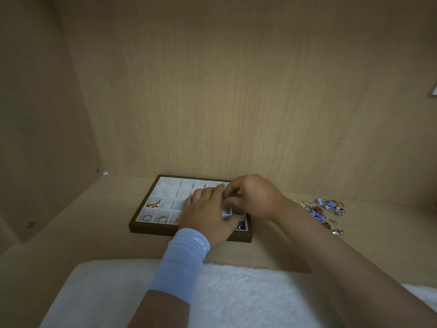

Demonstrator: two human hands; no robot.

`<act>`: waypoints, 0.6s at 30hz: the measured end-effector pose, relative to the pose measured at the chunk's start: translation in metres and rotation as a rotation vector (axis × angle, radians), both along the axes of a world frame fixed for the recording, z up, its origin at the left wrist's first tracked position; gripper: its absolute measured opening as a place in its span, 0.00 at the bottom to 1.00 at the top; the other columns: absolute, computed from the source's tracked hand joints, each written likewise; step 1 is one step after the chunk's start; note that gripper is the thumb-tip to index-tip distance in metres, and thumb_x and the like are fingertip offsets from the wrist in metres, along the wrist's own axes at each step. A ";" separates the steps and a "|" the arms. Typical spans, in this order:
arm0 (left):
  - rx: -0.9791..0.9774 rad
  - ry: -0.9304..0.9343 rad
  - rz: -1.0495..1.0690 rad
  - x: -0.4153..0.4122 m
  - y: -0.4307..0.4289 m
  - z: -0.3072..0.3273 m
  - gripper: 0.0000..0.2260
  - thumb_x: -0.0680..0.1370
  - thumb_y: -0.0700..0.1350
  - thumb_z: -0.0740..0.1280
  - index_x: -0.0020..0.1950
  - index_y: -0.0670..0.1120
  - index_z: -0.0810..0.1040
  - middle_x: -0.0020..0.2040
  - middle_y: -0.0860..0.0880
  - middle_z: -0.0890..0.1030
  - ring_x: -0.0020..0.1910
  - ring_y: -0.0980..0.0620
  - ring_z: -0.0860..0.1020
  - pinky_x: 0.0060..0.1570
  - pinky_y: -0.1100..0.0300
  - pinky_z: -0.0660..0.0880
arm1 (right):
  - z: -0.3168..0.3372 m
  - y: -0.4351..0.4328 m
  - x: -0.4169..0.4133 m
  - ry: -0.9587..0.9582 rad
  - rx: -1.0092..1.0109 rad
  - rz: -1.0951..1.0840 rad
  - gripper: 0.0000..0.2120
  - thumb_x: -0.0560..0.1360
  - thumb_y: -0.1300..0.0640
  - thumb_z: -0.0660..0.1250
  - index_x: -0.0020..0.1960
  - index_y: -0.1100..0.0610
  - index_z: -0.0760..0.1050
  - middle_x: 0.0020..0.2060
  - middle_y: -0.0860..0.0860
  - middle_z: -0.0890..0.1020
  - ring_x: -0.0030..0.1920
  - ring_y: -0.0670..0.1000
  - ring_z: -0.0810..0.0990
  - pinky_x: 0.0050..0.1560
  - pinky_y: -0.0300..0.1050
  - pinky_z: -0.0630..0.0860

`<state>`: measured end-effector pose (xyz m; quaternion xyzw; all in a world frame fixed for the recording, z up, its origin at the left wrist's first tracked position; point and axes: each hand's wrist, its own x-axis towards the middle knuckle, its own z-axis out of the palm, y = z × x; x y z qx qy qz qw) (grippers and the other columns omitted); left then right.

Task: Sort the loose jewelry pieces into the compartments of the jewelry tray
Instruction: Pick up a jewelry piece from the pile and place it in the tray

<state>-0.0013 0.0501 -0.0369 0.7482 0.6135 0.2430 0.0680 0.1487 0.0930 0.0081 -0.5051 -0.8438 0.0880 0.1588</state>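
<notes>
A brown jewelry tray (142,227) with white compartments lies on the wooden shelf against the back wall. A gold piece (153,205) sits in a left compartment, and rings (162,218) lie in the front row. Dark pieces (241,225) fill the front right compartment. My left hand (208,213) lies over the tray's right half, its fingers meeting those of my right hand (253,196) above the right compartments. Both hands' fingertips are curled together around something small; what it is stays hidden. Loose jewelry (325,210) with blue and amber beads lies right of the tray.
A white fluffy cloth (236,294) covers the near edge in front of the shelf. Wooden walls close in the left side and the back. A blue wristband (182,259) is on my left wrist.
</notes>
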 end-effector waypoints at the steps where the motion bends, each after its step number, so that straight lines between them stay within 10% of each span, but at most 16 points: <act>1: 0.046 -0.002 -0.017 0.004 -0.002 0.002 0.30 0.74 0.59 0.63 0.75 0.54 0.61 0.70 0.54 0.69 0.70 0.50 0.64 0.69 0.55 0.59 | 0.004 -0.004 0.010 0.064 -0.011 -0.012 0.03 0.73 0.51 0.72 0.46 0.47 0.84 0.41 0.42 0.83 0.42 0.43 0.79 0.45 0.43 0.75; 9: 0.127 -0.026 -0.273 0.049 -0.017 -0.001 0.23 0.72 0.55 0.61 0.66 0.54 0.76 0.62 0.56 0.75 0.61 0.51 0.70 0.64 0.53 0.67 | 0.018 -0.030 0.105 -0.017 -0.253 -0.121 0.07 0.73 0.58 0.73 0.43 0.45 0.84 0.37 0.38 0.83 0.33 0.32 0.77 0.36 0.26 0.69; 18: 0.054 0.040 -0.314 0.059 -0.018 -0.010 0.17 0.75 0.53 0.66 0.65 0.57 0.76 0.61 0.59 0.76 0.63 0.56 0.67 0.65 0.62 0.56 | -0.005 -0.041 0.131 -0.114 -0.310 -0.223 0.07 0.67 0.56 0.74 0.42 0.45 0.86 0.31 0.31 0.81 0.35 0.31 0.78 0.36 0.29 0.71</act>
